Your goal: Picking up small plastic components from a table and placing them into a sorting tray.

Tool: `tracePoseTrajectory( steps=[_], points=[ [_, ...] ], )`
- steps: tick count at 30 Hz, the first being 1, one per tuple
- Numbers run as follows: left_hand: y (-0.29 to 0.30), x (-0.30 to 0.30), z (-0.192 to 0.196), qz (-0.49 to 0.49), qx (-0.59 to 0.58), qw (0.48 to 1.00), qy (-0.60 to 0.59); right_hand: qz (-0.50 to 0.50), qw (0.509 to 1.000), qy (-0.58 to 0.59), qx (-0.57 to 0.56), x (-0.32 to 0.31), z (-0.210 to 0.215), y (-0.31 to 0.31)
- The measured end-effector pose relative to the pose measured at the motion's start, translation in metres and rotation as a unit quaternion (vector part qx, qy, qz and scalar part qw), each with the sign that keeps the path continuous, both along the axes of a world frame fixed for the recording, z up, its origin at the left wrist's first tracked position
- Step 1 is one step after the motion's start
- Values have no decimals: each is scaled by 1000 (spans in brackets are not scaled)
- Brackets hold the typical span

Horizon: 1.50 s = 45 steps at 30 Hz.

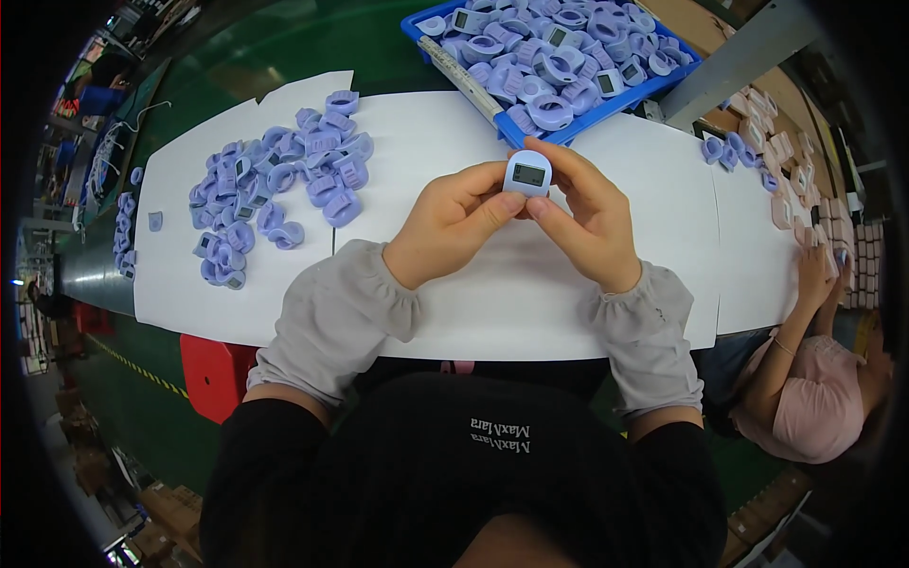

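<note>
While both hands meet at centre, the scene reads:
Table: white sheet (530, 312) spanning left to right.
Bin: blue tray (421, 28), far right, heaped with lilac parts.
Pile: loose lilac parts (275, 185), far left.
Hands: left hand (450, 227) and right hand (592, 227) both pinch the counter.
Counter: small lilac device with grey screen (527, 174), held above the sheet's centre.

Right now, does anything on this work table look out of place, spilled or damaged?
Nothing stands out. Both hands, left hand and right hand, hold one small purple device upright over the white table. Similar purple pieces lie in a loose heap at the left, and more fill the blue bin.
</note>
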<state>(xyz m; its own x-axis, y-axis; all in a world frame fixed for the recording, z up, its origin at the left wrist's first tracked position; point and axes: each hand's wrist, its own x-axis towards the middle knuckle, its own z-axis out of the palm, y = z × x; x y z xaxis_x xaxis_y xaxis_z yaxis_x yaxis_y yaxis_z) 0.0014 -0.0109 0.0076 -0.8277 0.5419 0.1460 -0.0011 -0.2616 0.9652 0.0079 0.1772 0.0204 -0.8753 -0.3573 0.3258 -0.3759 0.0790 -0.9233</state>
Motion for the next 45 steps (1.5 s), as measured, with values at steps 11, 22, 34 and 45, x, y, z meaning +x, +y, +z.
tracePoseTrajectory(
  steps=[11, 22, 34, 45],
  points=[
    [1, -1, 2, 0, -21, 999, 29, -6, 1000, -6, -11, 0, -2, 0],
    [3, 1, 2, 35, -40, 997, 59, -3, 999, -15, -41, 1, -4, 0],
    [2, 0, 3, 12, -61, 996, 59, -10, 999, -14, -38, 2, -2, -1],
    [1, 1, 5, -19, -36, 999, 15, -47, 998, 29, 12, 2, -4, -5]
  ],
)
